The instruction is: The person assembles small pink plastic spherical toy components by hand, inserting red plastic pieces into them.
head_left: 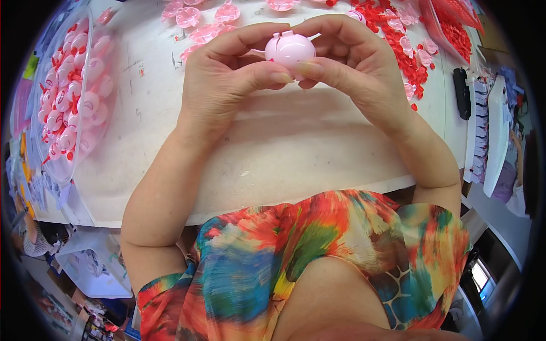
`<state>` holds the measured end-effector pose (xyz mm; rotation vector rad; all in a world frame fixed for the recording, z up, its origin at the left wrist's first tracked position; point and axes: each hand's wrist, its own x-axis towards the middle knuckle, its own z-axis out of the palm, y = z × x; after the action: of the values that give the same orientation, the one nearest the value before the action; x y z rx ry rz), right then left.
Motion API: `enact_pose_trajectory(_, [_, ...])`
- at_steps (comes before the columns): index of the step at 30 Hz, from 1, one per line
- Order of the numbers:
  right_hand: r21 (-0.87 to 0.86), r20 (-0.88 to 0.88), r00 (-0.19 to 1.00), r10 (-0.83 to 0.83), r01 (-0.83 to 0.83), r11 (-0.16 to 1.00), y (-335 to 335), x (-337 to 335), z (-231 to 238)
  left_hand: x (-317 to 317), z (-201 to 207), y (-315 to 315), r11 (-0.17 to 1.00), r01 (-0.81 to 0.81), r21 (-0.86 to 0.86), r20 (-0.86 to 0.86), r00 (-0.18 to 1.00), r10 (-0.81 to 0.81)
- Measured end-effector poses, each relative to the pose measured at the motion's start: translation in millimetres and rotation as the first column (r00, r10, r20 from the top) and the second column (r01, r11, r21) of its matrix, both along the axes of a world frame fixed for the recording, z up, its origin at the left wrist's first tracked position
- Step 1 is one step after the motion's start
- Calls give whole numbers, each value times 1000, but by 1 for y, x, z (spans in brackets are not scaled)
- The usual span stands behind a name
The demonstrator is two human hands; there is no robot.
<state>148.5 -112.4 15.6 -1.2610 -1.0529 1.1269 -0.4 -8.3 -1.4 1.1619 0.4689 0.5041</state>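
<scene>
Between my two hands, above the far half of the table, is a round pink plastic shell point(290, 50). A dark gap line runs down its left side, and small raised tabs stand on its top. My left hand point(227, 74) is closed on its left side, thumb along the lower front. From the right, my right hand point(352, 68) grips it too, thumb pressed on the lower front and fingers behind. The fingertips behind the shell are mostly hidden. Loose pink plastic pieces point(187, 17) lie on the table beyond my left hand.
At the left stands a clear plastic bin point(85, 108) full of pink-and-white balls with red parts. Small red parts point(418, 74) are heaped beyond my right hand, near a red basket point(441, 28). A black oblong object point(462, 94) lies by the white table's point(318, 148) right edge.
</scene>
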Motion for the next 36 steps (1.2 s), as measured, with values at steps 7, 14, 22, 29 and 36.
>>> enact_pose_trajectory(7, [-40,-29,1000,3,-4,999,2,3,-2,-2,-1,2,996,26,81,13,1000,-27])
enact_pose_trajectory(14, [-13,8,1000,15,-15,1000,-4,4,-1,-5,5,1,991,31,133,42,998,-37])
enact_pose_trajectory(22, [237,207,963,-172,121,964,4,-1,-14,2,9,-5,1000,17,-10,-132,991,-18])
enact_pose_trajectory(29, [602,669,571,-475,-42,797,1,-4,-19,0,7,-22,984,5,-180,-53,998,-15])
enact_pose_trajectory(36, [530,753,492,-437,-59,846,-6,4,-13,4,2,-14,973,39,-229,-29,998,-47])
